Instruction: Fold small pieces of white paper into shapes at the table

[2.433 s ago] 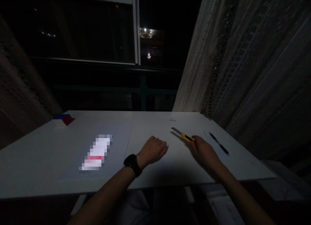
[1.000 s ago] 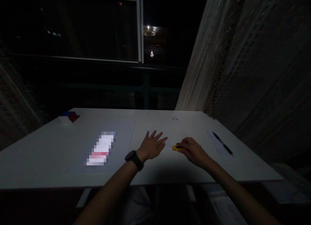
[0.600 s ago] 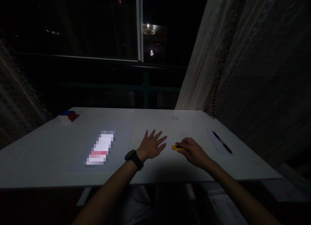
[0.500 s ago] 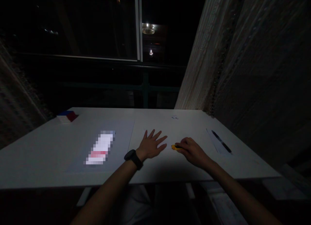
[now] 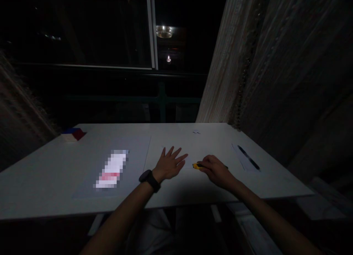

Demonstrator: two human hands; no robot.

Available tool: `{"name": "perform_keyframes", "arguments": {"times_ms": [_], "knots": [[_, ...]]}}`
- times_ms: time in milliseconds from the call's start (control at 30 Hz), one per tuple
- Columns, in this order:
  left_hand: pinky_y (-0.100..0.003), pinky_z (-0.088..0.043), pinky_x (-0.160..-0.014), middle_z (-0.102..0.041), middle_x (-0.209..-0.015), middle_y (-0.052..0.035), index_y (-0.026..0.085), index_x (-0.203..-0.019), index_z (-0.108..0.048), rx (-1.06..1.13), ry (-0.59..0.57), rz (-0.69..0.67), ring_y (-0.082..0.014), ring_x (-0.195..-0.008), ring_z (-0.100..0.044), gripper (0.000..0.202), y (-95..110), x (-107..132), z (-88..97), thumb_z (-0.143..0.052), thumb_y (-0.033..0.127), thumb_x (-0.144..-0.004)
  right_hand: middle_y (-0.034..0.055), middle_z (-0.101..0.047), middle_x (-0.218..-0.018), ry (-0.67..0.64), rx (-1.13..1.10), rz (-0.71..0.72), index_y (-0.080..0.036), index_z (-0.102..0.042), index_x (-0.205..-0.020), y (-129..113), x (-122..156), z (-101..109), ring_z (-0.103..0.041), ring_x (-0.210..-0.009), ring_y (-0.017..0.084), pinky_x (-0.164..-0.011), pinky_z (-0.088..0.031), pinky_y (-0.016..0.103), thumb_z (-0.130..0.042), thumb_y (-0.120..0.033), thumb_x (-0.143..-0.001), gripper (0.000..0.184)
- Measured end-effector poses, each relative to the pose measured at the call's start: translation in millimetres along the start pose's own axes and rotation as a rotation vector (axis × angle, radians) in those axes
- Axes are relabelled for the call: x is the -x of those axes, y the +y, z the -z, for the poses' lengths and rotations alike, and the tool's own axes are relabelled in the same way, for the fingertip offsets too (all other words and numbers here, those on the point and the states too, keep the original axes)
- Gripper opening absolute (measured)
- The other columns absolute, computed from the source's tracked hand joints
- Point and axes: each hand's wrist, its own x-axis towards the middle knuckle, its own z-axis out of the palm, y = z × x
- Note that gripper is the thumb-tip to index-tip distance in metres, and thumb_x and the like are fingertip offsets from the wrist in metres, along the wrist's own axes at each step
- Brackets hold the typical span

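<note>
My left hand [image 5: 169,164] lies flat with fingers spread on a white sheet of paper [image 5: 189,162], whose edges barely show in the dim light. A dark watch is on that wrist. To its right, my right hand [image 5: 216,170] is closed around a yellow-and-black utility knife [image 5: 197,166], held low over the table by the paper's right part. The knife's yellow end points toward my left hand, and its dark other end peeks out behind my fingers. Whether the blade is out cannot be made out.
On the white table [image 5: 176,201], a lit phone [image 5: 111,170] with a blurred screen rests on a large sheet at left. A puzzle cube [image 5: 72,134] sits far left, small paper scraps [image 5: 196,132] at the back, a black pen [image 5: 248,158] on paper at right. A curtain [image 5: 217,64] hangs behind.
The view has shifted slightly. My right hand stays closed on the utility knife, whose dark rear end now shows beyond my fingers. My left hand remains flat and spread.
</note>
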Motion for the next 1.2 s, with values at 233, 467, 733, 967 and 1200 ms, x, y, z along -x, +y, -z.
{"name": "perform_keyframes", "arguments": {"times_ms": [233,467,733,967,1200], "knots": [[-0.058,-0.008,-0.104,-0.028,-0.144,0.0040,0.045,-0.134,-0.026,0.011,-0.023,0.015,-0.0287,-0.133,-0.019,0.046,0,0,0.7,-0.020,0.052,-0.089,0.0098,-0.056,-0.091,0.015,-0.002,0.010,-0.017,-0.062,-0.105,1,0,-2,-0.050,-0.086,0.020,-0.075,-0.042,0.034,-0.047,-0.026,-0.086,0.026],[-0.058,-0.008,-0.104,-0.027,-0.145,0.0036,0.045,-0.134,-0.025,0.012,-0.051,0.025,-0.0284,-0.133,-0.018,0.047,0,-1,1.1,-0.018,0.053,-0.088,0.0090,-0.054,-0.087,0.062,0.012,0.021,-0.018,-0.063,-0.103,4,6,-7,-0.050,-0.082,0.019,-0.069,-0.041,0.032,-0.048,-0.026,-0.085,0.025],[-0.058,-0.009,-0.103,-0.027,-0.144,0.0030,0.045,-0.134,-0.025,0.009,-0.044,0.019,-0.0288,-0.133,-0.018,0.047,0,-1,-0.4,-0.019,0.053,-0.088,0.0086,-0.053,-0.082,0.051,0.062,-0.003,-0.017,-0.063,-0.102,-4,16,-1,-0.048,-0.078,0.019,-0.066,-0.040,0.032,-0.045,-0.027,-0.086,0.026],[-0.058,-0.008,-0.103,-0.027,-0.145,0.0032,0.045,-0.134,-0.025,0.021,-0.047,0.021,-0.0289,-0.133,-0.017,0.046,1,-1,1.2,-0.020,0.052,-0.088,0.0083,-0.052,-0.081,0.040,0.093,-0.006,-0.017,-0.063,-0.103,-10,12,-2,-0.047,-0.079,0.019,-0.067,-0.039,0.031,-0.046,-0.026,-0.086,0.025],[-0.059,-0.008,-0.103,-0.026,-0.145,0.0021,0.043,-0.134,-0.026,0.028,-0.067,0.022,-0.0293,-0.133,-0.017,0.048,1,-1,2.7,-0.018,0.054,-0.088,0.0083,-0.052,-0.080,0.047,0.094,0.008,-0.016,-0.063,-0.102,-14,14,-2,-0.046,-0.078,0.019,-0.065,-0.037,0.030,-0.045,-0.027,-0.087,0.026]]}}
